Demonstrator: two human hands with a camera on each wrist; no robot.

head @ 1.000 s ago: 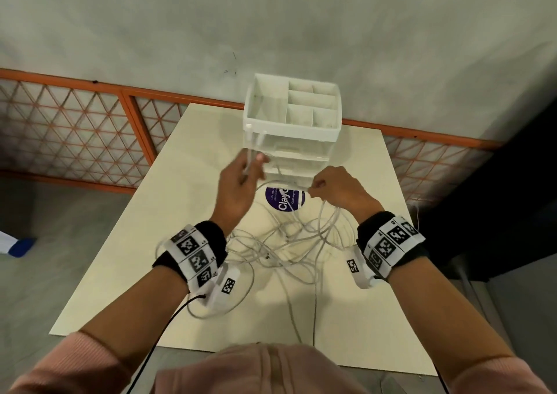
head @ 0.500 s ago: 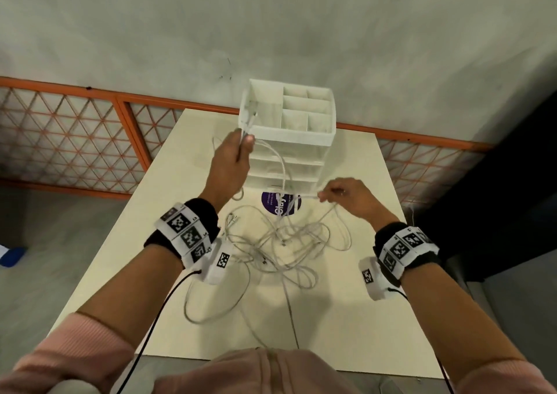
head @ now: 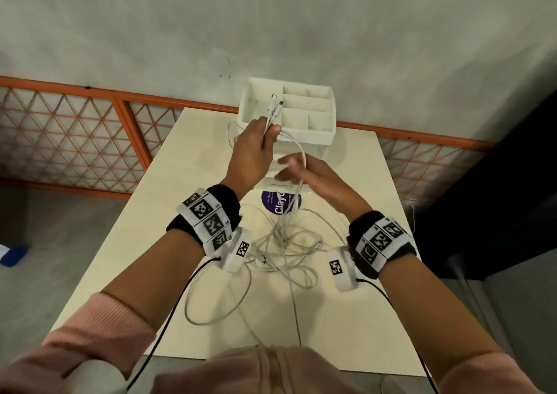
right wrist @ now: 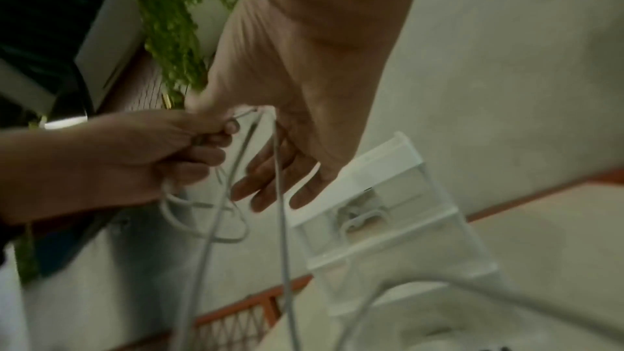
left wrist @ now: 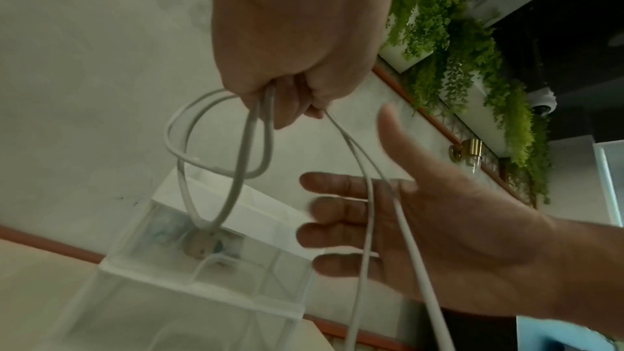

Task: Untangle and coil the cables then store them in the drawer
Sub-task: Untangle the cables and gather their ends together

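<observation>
My left hand (head: 259,143) grips a bundle of white cables (head: 297,158) in front of the white drawer unit (head: 319,136). Two connector ends (head: 276,103) stick up above the fist. In the left wrist view a short loop (left wrist: 216,140) hangs from that left hand (left wrist: 290,68). My right hand (head: 304,170) is just below and to the right, fingers straight and spread. Two strands run down across the right palm (left wrist: 439,226). The rest of the cables lie in a loose tangle (head: 286,243) on the table between my wrists.
The cream table (head: 346,318) ends at a grey wall and an orange lattice rail (head: 90,140). A purple round sticker (head: 272,205) lies in front of the drawer unit. A cable loop (head: 217,297) trails toward the table's near edge.
My left hand has lifted the cable ends higher, up to the top of the drawer unit. My right hand has let go of its strand, opened, and moved left under the left hand.
</observation>
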